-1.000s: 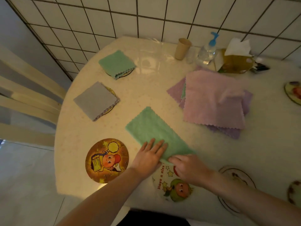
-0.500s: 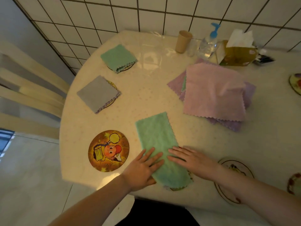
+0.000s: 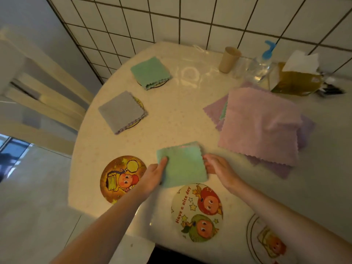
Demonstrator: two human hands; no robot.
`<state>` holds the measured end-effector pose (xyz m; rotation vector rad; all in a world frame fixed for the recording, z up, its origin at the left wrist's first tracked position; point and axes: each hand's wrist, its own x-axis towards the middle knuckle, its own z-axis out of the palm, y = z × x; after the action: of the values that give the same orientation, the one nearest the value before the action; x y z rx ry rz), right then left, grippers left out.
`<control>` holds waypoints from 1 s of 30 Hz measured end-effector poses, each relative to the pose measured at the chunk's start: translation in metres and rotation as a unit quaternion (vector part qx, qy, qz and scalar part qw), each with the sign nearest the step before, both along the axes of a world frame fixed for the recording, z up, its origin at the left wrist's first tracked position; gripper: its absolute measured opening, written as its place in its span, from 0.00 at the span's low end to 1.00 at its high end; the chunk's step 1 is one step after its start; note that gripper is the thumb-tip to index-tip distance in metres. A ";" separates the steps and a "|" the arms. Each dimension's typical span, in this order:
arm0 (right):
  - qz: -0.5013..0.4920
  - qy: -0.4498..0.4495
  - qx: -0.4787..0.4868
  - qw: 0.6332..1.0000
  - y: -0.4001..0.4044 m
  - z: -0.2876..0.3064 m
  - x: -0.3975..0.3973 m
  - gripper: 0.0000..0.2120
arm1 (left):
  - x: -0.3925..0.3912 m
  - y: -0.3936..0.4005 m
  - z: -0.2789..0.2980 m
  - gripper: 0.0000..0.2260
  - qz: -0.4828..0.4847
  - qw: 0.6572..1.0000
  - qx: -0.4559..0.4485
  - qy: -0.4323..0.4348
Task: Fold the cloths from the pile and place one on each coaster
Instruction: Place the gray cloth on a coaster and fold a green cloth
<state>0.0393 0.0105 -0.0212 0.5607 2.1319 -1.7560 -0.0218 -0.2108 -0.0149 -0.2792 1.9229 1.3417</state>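
A green cloth (image 3: 182,164), folded to a small square, is held just above the table between my hands. My left hand (image 3: 154,176) grips its left edge, thumb on top. My right hand (image 3: 219,168) pinches its right edge with curled fingers. A bare orange cartoon coaster (image 3: 122,179) lies to the left, and a bare white "Have a nice day" coaster (image 3: 197,212) lies just below the cloth. Further back, a folded green cloth (image 3: 150,72) and a folded grey cloth (image 3: 122,112) each sit on a coaster. The pile of pink and purple cloths (image 3: 261,124) is at the right.
Another coaster (image 3: 266,241) lies at the bottom right. A paper cup (image 3: 228,59), a pump bottle (image 3: 261,65) and a tissue box (image 3: 297,80) stand at the back by the tiled wall. A chair (image 3: 38,103) stands left of the round table.
The long green strip, pressed flat under both hands, is now folded in half to a square and lifted between them. The white coaster beneath it is uncovered.
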 end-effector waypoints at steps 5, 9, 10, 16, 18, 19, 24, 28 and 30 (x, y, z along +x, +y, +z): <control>0.044 -0.056 0.041 0.997 -0.009 -0.022 -0.025 0.05 | -0.007 0.002 -0.012 0.11 0.091 0.996 0.022 -0.001; 0.029 -0.017 0.050 0.998 -0.011 -0.025 -0.021 0.03 | -0.001 -0.002 -0.020 0.06 0.078 0.995 0.048 0.029; 0.024 -0.005 0.045 0.999 -0.011 -0.023 -0.018 0.03 | 0.001 -0.002 -0.022 0.05 0.072 0.995 0.050 0.043; 0.002 -0.045 0.078 0.996 -0.006 -0.033 -0.025 0.02 | -0.001 0.003 -0.033 0.03 0.058 0.994 -0.010 0.090; -0.003 -0.075 0.092 0.993 -0.008 -0.032 -0.035 0.06 | -0.004 0.008 -0.032 0.11 0.053 0.994 -0.039 0.089; 0.000 -0.084 0.102 0.991 -0.009 -0.031 -0.040 0.10 | -0.004 0.010 -0.030 0.16 0.031 0.991 -0.070 0.108; 0.038 -0.046 0.216 0.974 -0.015 -0.029 -0.064 0.11 | 0.006 0.007 -0.023 0.33 -0.183 0.873 -0.299 0.338; 0.069 -0.020 0.288 0.955 -0.016 -0.032 -0.067 0.13 | 0.016 -0.002 -0.041 0.33 -0.276 0.794 -0.367 0.399; 0.079 -0.031 0.320 0.944 -0.014 -0.034 -0.064 0.16 | 0.022 -0.004 -0.050 0.34 -0.308 0.772 -0.380 0.407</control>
<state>-0.0246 -0.0034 -0.0557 0.5623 2.6046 -0.9217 0.0002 -0.2150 -0.0647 0.6386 2.8523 0.1368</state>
